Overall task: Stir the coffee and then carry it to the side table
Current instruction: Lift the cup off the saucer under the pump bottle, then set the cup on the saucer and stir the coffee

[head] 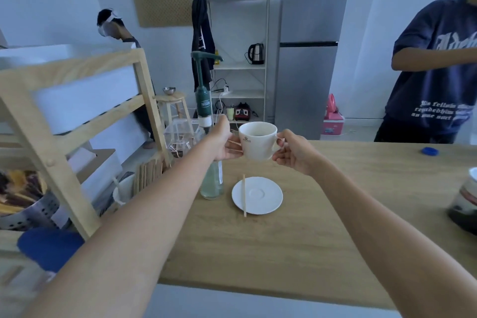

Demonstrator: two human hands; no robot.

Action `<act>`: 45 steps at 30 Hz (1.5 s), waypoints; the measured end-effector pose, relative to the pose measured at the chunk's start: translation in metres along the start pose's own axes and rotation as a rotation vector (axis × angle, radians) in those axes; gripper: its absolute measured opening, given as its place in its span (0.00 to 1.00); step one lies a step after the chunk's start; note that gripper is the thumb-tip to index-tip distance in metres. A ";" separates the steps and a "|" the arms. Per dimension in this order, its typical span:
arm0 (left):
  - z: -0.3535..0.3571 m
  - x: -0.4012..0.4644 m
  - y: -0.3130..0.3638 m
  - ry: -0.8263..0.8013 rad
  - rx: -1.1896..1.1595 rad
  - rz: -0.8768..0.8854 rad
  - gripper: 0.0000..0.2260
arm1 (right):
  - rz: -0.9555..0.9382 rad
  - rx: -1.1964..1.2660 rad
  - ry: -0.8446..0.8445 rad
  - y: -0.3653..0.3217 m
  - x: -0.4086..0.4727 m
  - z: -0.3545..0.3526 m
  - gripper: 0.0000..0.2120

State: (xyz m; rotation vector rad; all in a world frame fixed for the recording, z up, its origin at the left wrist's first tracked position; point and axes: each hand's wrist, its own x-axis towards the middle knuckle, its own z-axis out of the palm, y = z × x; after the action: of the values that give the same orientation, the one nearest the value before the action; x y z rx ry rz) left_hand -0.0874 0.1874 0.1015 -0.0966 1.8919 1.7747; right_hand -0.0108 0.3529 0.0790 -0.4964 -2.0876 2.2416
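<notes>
A white coffee cup (258,141) with a small logo is lifted off the wooden counter (322,227), held between both hands. My left hand (222,141) cups its left side. My right hand (294,151) pinches the handle on the right. Dark coffee shows just inside the rim. Below the cup, a white saucer (260,197) rests on the counter, with a wooden stir stick (244,195) lying across its left edge.
A pump syrup bottle (206,116) stands just left of the saucer. A wooden shelf frame (77,121) and metal utensil holder (28,209) fill the left. A person in a dark shirt (436,75) stands at the far right; another person (116,28) is behind. A mug (467,196) sits at the counter's right edge.
</notes>
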 end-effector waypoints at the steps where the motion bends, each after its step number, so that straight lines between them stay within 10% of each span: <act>1: 0.002 0.004 -0.006 0.002 -0.001 -0.005 0.38 | 0.016 0.007 0.001 0.007 0.002 -0.001 0.15; 33: 0.012 0.101 -0.117 0.047 0.003 -0.087 0.36 | 0.266 0.213 0.027 0.140 0.053 -0.010 0.13; 41: -0.010 0.071 -0.163 0.289 0.904 0.456 0.20 | -0.265 -0.631 0.430 0.149 0.029 -0.003 0.16; 45: -0.024 0.066 -0.205 0.339 1.100 0.490 0.17 | -0.587 -1.053 0.268 0.164 0.017 0.017 0.09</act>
State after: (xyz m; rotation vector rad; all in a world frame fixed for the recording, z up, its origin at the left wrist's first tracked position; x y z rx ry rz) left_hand -0.0681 0.1577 -0.1127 0.5306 3.0622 0.7304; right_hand 0.0000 0.3252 -0.0844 -0.1261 -2.6178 0.6397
